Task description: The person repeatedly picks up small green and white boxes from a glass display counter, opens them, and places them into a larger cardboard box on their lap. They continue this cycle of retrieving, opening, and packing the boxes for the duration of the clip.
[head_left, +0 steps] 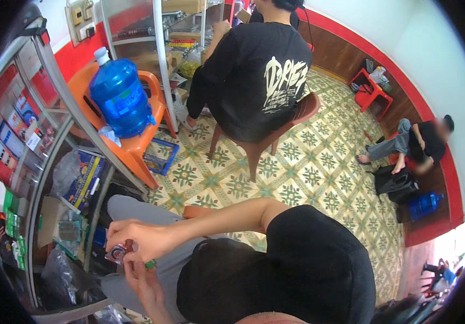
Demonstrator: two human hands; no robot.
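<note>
Head view: two hands hold a small shiny piece (118,252) with a ring in it.
At the far left stands a glass case (59,81); next comes the piece, over the grey legs (121,208), at the left ends of both hands. I can't tell its long way. The left hand (145,286) touches its low side, but its grip is hidden. The right hand (146,240) pinches it from above. Both are equally near.

Patterned tile floor (318,183), pale wall (432,59) over red stripe (455,183), orange chair (135,148); bright patch (448,245) lower right, perhaps a doorway
</note>
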